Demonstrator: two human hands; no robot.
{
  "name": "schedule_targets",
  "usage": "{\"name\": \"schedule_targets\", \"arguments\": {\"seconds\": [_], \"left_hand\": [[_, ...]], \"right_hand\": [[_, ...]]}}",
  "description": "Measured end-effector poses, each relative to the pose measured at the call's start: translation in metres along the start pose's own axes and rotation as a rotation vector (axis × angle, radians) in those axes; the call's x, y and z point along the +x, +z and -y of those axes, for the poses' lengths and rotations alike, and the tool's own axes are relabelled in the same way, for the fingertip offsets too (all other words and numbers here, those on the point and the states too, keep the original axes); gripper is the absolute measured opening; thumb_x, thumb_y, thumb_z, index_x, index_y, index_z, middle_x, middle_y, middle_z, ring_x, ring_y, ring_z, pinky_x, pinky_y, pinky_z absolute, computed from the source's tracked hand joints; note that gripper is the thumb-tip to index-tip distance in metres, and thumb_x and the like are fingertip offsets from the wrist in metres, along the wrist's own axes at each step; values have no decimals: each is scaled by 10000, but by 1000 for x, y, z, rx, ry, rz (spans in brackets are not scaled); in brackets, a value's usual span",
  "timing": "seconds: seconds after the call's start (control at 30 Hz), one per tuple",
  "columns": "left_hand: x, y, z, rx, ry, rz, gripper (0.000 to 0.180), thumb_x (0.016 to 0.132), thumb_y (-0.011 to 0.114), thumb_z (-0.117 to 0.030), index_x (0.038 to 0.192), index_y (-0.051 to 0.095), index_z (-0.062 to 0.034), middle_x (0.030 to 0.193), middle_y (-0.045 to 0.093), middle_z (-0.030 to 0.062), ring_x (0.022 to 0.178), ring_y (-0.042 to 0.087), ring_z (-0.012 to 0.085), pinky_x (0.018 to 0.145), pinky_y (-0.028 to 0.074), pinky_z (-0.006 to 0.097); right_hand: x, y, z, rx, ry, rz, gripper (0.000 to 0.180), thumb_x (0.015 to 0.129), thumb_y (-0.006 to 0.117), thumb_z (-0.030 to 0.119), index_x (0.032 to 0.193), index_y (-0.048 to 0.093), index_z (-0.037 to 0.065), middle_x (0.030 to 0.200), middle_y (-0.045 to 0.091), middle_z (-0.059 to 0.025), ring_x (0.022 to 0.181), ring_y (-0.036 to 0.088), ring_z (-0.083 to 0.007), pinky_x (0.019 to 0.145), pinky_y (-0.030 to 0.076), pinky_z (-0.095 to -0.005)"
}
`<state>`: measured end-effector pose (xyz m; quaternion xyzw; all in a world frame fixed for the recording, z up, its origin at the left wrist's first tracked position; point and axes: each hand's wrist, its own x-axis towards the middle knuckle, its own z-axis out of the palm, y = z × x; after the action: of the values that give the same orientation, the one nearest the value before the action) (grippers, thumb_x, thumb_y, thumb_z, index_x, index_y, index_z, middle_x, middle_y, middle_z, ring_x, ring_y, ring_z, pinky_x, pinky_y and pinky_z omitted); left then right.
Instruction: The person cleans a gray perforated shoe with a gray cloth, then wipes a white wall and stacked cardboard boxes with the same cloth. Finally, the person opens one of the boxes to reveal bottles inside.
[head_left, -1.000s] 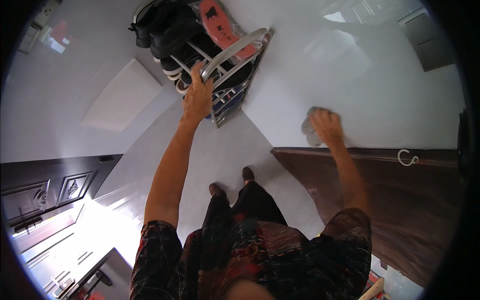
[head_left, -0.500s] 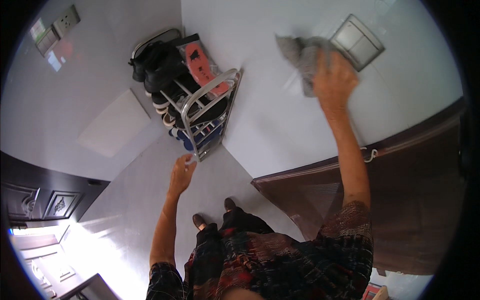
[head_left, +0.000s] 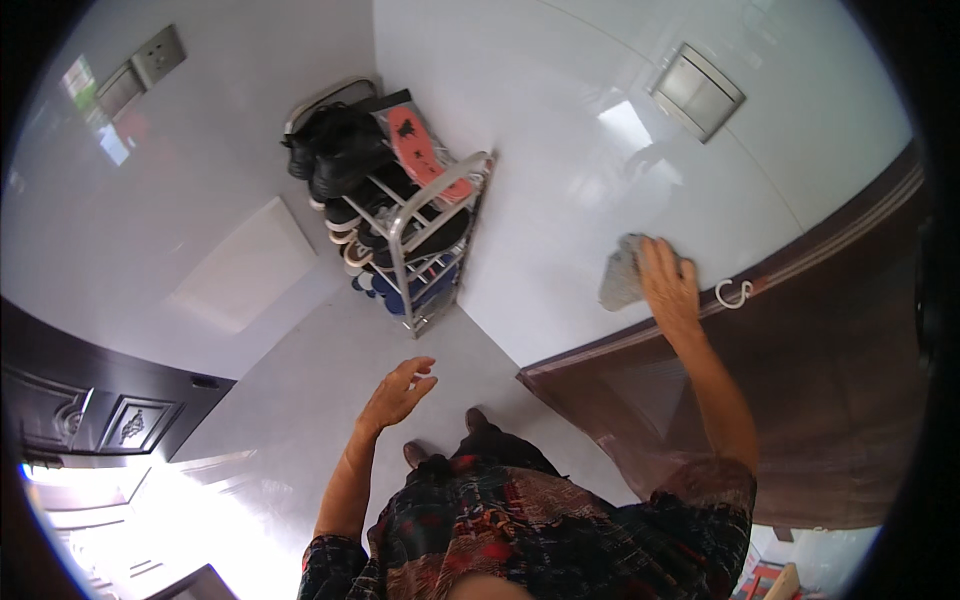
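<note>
My right hand (head_left: 668, 290) presses a crumpled grey cloth (head_left: 621, 275) against the glossy white wall (head_left: 560, 190), its fingers lying over the cloth's right side. Above this hand, a two-rocker wall switch (head_left: 698, 92) is fully uncovered. My left hand (head_left: 398, 391) hangs in the air over the floor, fingers apart and holding nothing. Beyond it stands a metal shoe rack (head_left: 405, 235), clear of my fingers.
Black shoes (head_left: 340, 145) and a red insole in plastic (head_left: 425, 150) lie on the rack. A brown curtain (head_left: 820, 390) hangs at right beside a white hook (head_left: 733, 293). At left are a wall socket (head_left: 158, 56) and a dark carved door (head_left: 100, 405).
My right hand has brought the cloth down the wall, away from the switch and closer to the curtain. The left hand has shifted right and nearer to me.
</note>
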<state>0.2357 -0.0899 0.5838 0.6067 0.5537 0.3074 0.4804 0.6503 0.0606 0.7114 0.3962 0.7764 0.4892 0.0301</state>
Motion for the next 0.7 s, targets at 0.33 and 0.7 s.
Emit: {"name": "schedule_targets", "arguments": {"seconds": [0.33, 0.7], "left_hand": [[-50, -45, 22, 40, -6, -32, 420, 898, 558, -262, 1225, 503, -5, 1177, 568, 162, 1041, 578, 265, 876, 470, 364], [-66, -20, 15, 131, -169, -127, 400, 902, 528, -310, 1207, 515, -51, 1139, 571, 169, 1048, 557, 314, 892, 436, 404]], "right_hand": [[90, 12, -13, 36, 263, -168, 447, 808, 558, 35, 1250, 504, 74, 1434, 356, -101, 1284, 350, -234, 877, 289, -376], [148, 54, 65, 212, -240, 21, 398, 822, 556, 33, 1218, 511, 35, 1410, 352, -81, 1274, 343, -259, 938, 311, -422]]}}
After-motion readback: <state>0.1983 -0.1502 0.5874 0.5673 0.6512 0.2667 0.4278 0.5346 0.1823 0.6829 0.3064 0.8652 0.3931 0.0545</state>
